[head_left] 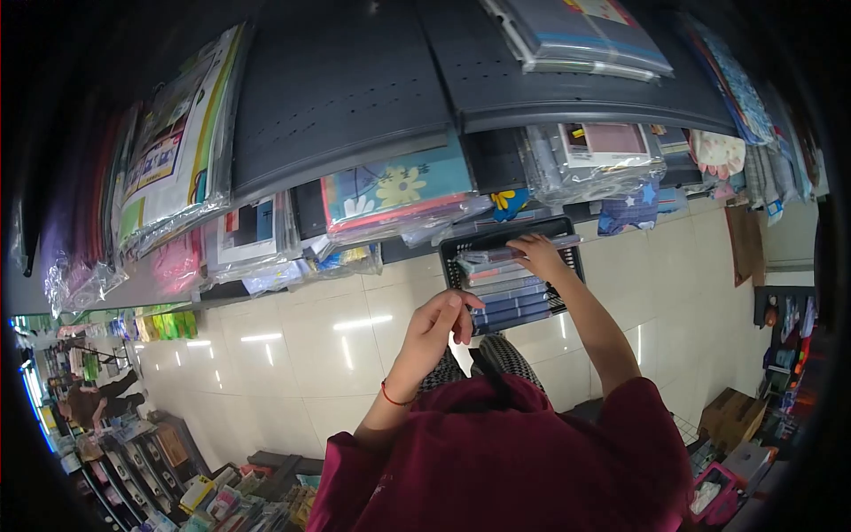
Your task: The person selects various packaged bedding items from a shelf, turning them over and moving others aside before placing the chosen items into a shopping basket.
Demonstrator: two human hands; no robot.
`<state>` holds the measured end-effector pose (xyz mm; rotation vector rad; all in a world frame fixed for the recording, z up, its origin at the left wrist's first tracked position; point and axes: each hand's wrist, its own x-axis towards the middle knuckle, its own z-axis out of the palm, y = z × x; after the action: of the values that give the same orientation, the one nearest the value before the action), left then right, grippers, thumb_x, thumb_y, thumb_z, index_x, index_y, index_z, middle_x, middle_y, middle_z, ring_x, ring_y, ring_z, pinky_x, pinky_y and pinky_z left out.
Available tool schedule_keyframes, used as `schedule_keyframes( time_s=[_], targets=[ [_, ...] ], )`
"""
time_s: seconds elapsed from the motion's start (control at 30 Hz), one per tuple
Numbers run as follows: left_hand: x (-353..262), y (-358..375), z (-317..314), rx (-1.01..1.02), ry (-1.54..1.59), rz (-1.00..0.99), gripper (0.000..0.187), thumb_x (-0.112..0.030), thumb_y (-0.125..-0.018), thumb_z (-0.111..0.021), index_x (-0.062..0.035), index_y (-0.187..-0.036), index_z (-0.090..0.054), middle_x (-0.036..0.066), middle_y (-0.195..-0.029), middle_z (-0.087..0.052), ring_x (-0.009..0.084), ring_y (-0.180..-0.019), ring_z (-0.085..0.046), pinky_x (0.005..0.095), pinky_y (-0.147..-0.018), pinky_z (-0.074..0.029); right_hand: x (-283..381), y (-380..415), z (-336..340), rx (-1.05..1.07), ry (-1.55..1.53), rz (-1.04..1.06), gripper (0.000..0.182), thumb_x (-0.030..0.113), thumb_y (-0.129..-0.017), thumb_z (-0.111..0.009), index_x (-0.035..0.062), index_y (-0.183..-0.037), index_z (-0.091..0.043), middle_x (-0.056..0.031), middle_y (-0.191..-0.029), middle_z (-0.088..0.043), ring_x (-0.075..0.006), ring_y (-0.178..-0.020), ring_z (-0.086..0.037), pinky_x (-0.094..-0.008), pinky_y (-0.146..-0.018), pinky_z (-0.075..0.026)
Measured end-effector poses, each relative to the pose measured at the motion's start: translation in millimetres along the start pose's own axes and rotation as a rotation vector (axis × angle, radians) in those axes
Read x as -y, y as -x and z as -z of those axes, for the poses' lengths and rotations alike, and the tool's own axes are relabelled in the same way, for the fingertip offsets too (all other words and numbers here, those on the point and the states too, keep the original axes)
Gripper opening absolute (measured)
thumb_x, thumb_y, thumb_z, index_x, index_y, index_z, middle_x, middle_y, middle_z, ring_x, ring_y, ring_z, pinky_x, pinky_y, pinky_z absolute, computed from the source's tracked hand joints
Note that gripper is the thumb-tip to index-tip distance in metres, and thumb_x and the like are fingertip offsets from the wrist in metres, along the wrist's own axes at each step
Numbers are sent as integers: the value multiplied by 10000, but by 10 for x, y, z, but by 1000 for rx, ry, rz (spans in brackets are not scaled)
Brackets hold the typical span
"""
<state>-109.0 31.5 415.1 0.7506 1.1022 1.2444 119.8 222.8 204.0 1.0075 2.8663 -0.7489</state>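
A black basket [574, 255] stands below the shelves, with several plastic-wrapped packs [514, 301] lined up inside it. My right hand [537, 257] reaches over the basket's far part, its fingers on the packs near the back; whether it grips one is hard to make out. Beside the basket's left edge is my left hand [445, 317], with a red string on the wrist. Its fingers are bent and apart, and nothing shows in them.
Dark shelves [346, 97] cross the top, bearing wrapped packs, among them a floral one [399, 188]. Tiled floor [292, 355] lies below. A cardboard box [730, 418] stands at the lower right. Another person [99, 401] is far left, near stocked racks.
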Motion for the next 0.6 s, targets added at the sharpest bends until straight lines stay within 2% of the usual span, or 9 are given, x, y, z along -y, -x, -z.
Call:
schedule_keyframes(
  time_s=[0.07, 0.1, 0.13, 0.2, 0.27, 0.3, 0.4, 0.53, 0.6],
  targets=[
    [-4, 31, 112, 3, -23, 9, 290, -205, -1008, -377, -2, -1029, -582, 1, -648, -513, 62, -611, -463, 207, -568, -367, -136, -176, -452, 34, -62, -26, 433, 179, -774, -666, 136, -1194, -567, -98, -1120, -599, -315, -1062, -537, -441, -931, -409],
    [10, 51, 145, -11, -55, 16, 261, -184, -1003, -392, -10, -1039, -583, -2, -661, -512, 60, -622, -462, 205, -571, -364, -200, -201, -769, 48, -83, -85, 432, 153, -777, -638, 135, -1202, -558, -94, -1133, -584, -306, -1097, -521, -447, -1002, -360],
    [20, 58, 183, -21, -91, 17, 234, -163, -997, -407, -18, -1048, -584, -4, -674, -512, 57, -633, -460, 204, -575, -361, -258, -212, -1079, 76, -86, -154, 455, 139, -765, -629, 111, -1212, -546, -138, -1176, -555, -341, -1148, -482, -450, -1020, -346],
    [65, 78, 260, -24, -171, 37, 180, -83, -970, -440, -51, -1067, -589, -13, -698, -512, 46, -651, -451, 197, -585, -365, -7, -224, -1289, -19, 114, -319, 481, 157, -754, -632, 89, -1221, -536, -185, -1224, -515, -382, -1201, -430, -461, -1020, -347],
    [132, 111, 321, -26, -241, 59, 183, -71, -963, -444, -54, -1066, -594, -12, -678, -512, 45, -638, -460, 202, -572, -370, 127, -236, -1316, -49, 14, -385, 506, 170, -740, -652, 76, -1223, -530, -200, -1256, -492, -399, -1222, -406, -463, -1018, -351],
    [134, 110, 360, -12, -283, 62, 181, -71, -960, -449, -46, -1062, -596, -14, -638, -507, 48, -596, -474, 207, -551, -378, 154, -190, -1330, -94, -54, -344, 493, 163, -739, -654, 74, -1210, -536, -199, -1259, -494, -390, -1219, -416, -464, -1010, -361],
    [123, 42, 493, 35, -267, 87, 193, -65, -957, -450, -41, -1083, -593, -12, -599, -497, 57, -558, -488, 205, -536, -385, 140, -39, -1070, -249, -173, -239, 448, 137, -745, -649, 62, -1175, -548, -198, -1238, -514, -372, -1181, -459, -453, -987, -389],
    [-30, -299, 435, -13, -248, -72, 123, -113, -970, -448, -30, -914, -519, 44, -610, -563, 85, -545, -517, 226, -530, -413, 144, 315, -48, -429, -280, -285, 369, 98, -771, -614, 41, -1132, -564, -203, -1172, -557, -362, -1126, -505, -431, -966, -414],
    [-241, -512, 341, 36, -390, -154, 176, -145, -976, -451, -30, -843, -463, 64, -617, -578, 102, -542, -523, 233, -530, -422, 207, 470, 574, -590, -294, -229, 306, 39, -770, -599, 21, -1075, -576, -192, -1049, -589, -378, -1003, -553, -422, -876, -451]
  ],
)
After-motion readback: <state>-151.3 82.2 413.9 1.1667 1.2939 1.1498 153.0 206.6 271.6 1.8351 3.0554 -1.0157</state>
